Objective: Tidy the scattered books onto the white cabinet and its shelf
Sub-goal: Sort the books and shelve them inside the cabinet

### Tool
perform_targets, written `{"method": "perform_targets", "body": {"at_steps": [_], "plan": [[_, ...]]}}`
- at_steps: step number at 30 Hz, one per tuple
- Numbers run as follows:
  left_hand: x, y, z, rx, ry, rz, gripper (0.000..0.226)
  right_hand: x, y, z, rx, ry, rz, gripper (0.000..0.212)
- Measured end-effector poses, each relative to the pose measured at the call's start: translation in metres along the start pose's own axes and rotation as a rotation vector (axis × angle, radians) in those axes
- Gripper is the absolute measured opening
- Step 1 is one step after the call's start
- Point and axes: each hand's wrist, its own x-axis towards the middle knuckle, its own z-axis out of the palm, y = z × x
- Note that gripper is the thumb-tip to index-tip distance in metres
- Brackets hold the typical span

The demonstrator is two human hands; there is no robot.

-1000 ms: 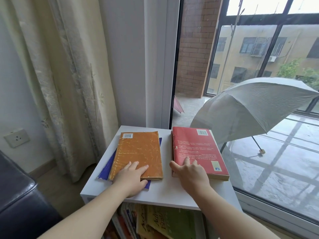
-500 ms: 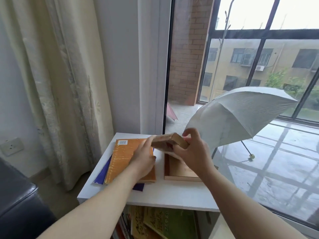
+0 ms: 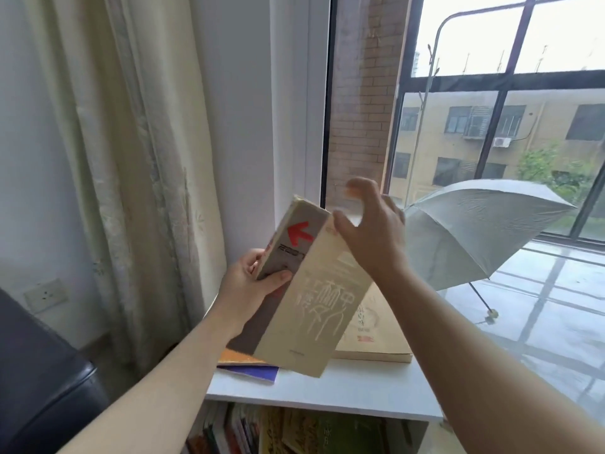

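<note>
Both hands hold two books tilted up above the white cabinet. My left hand grips a grey-brown book with a red arrow, thumb on its cover. A cream book with pale characters lies over it, and my right hand grips its top edge. On the cabinet top lie an orange book over a blue book, mostly hidden, and a flat cream book on the right. The shelf below holds several upright books.
A cream curtain hangs at the left, with a wall socket beneath it. A dark sofa arm stands at the lower left. Behind the cabinet is a window with an open grey umbrella outside.
My right hand lifted books off the right pile. Both hands have risen from the cabinet top and now hold two books tilted in the air. The view has tipped upward.
</note>
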Motion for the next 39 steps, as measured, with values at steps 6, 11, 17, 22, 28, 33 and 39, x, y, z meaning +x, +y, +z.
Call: {"method": "perform_targets", "body": {"at_steps": [6, 11, 17, 22, 28, 33, 39], "plan": [[0.002, -0.007, -0.007, -0.367, 0.177, -0.116, 0.009, -0.051, 0.034, 0.039, 0.618, -0.217, 0.741, 0.065], [0.0, -0.004, -0.028, -0.232, 0.168, -0.038, 0.013, -0.061, 0.029, 0.061, 0.818, -0.384, 0.565, 0.02], [-0.011, -0.037, -0.049, -0.17, 0.091, -0.125, 0.022, -0.078, 0.03, 0.089, 0.732, -0.401, 0.58, 0.025], [-0.022, -0.057, -0.044, -0.095, -0.002, -0.196, 0.027, -0.092, 0.037, 0.09, 0.761, -0.434, 0.667, 0.031], [-0.026, -0.068, -0.033, 0.034, 0.034, -0.233, 0.029, -0.101, 0.046, 0.091, 0.59, -0.562, 0.616, 0.03], [-0.015, -0.068, -0.029, 0.151, 0.233, -0.292, 0.016, -0.097, 0.047, 0.099, 0.468, -0.4, 0.582, 0.026], [-0.001, -0.09, -0.052, 0.429, 0.258, -0.612, 0.038, -0.106, 0.076, 0.099, -0.003, -0.798, 0.522, 0.047]]}}
